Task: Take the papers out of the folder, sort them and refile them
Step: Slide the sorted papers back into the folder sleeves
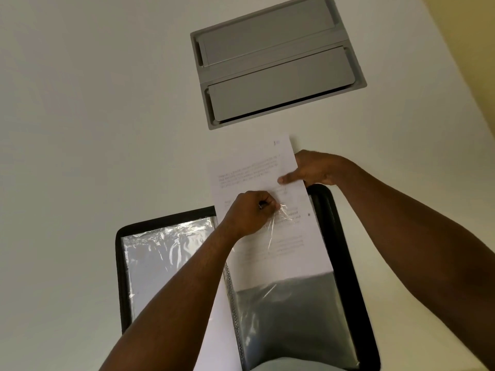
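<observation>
A black folder (348, 277) with clear plastic sleeves lies open on the white table, near me. A printed sheet of paper (254, 167) sticks halfway out of the top of the right-hand sleeve (289, 311). My right hand (313, 168) pinches the sheet's right edge, thumb on top. My left hand (249, 212) pinches the sleeve's clear top edge, which puckers under the fingers. The lower half of that sleeve looks dark and holds no paper. Another white sheet (214, 325) shows under my left forearm along the spine.
A grey recessed cable box (276, 60) with two lids is set in the table beyond the paper. The folder's left page (160, 261) shows a crinkled clear sleeve. The table's right edge runs diagonally at the far right.
</observation>
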A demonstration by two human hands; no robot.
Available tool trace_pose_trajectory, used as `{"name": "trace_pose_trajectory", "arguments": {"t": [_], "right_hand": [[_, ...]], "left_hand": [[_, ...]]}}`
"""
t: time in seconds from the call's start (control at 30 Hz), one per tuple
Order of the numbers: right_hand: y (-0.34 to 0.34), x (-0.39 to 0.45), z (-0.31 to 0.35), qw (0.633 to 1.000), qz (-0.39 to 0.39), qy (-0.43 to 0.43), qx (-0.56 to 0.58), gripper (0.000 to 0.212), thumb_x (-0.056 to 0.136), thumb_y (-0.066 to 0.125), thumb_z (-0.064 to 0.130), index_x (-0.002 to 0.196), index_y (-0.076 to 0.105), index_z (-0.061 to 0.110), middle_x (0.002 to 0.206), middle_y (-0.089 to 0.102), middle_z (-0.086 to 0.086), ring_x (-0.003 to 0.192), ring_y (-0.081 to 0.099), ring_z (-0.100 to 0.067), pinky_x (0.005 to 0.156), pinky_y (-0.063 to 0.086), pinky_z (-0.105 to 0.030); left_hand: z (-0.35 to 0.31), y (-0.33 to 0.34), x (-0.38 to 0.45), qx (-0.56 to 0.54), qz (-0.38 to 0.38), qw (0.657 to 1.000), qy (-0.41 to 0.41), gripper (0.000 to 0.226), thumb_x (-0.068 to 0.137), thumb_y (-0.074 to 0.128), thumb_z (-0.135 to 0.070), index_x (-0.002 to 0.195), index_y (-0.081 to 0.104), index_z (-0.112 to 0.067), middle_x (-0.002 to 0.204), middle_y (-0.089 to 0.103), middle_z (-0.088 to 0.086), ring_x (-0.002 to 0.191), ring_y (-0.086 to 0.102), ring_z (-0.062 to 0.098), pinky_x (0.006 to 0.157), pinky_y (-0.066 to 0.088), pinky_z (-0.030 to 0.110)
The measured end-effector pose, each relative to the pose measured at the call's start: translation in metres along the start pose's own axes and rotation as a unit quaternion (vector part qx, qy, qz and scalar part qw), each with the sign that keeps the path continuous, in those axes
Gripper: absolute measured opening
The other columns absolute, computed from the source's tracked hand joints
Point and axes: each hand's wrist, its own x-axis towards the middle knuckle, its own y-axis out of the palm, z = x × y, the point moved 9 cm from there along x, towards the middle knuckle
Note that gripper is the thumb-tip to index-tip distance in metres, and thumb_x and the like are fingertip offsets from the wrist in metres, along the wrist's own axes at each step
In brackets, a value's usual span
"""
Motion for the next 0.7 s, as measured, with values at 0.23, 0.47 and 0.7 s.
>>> {"name": "trace_pose_trajectory", "arguments": {"t": [0.23, 0.47, 0.7], "right_hand": [[-0.002, -0.002, 0.005, 0.995, -0.023, 0.011, -0.100, 0.047, 0.081, 0.076, 0.031, 0.122, 0.062, 0.012, 0.111, 0.069, -0.007, 0.096, 0.065, -0.022, 0.083, 0.057, -0.037], [-0.001, -0.008, 0.025, 0.988, -0.059, -0.040, -0.139, 0.040, 0.082, 0.074, 0.037, 0.113, 0.065, 0.013, 0.109, 0.069, -0.002, 0.098, 0.065, -0.021, 0.090, 0.053, -0.036], [0.010, -0.008, 0.008, 0.967, 0.000, 0.012, -0.254, 0.037, 0.083, 0.074, 0.036, 0.108, 0.068, 0.009, 0.104, 0.065, 0.001, 0.100, 0.061, -0.019, 0.086, 0.051, -0.033]], "left_hand": [[0.006, -0.009, -0.007, -0.015, -0.042, 0.999, -0.012, 0.011, 0.092, 0.065, -0.029, 0.088, 0.072, -0.022, 0.078, 0.066, -0.014, 0.074, 0.061, 0.003, 0.070, 0.044, 0.015], [0.003, -0.008, -0.009, -0.029, -0.038, 0.999, -0.003, 0.009, 0.091, 0.065, -0.026, 0.090, 0.073, -0.022, 0.083, 0.070, -0.008, 0.076, 0.064, 0.007, 0.073, 0.048, 0.016], [-0.001, -0.010, -0.011, 0.007, -0.054, 0.998, 0.011, 0.013, 0.092, 0.065, -0.030, 0.091, 0.073, -0.019, 0.080, 0.069, -0.008, 0.068, 0.058, 0.001, 0.063, 0.040, 0.006]]}}
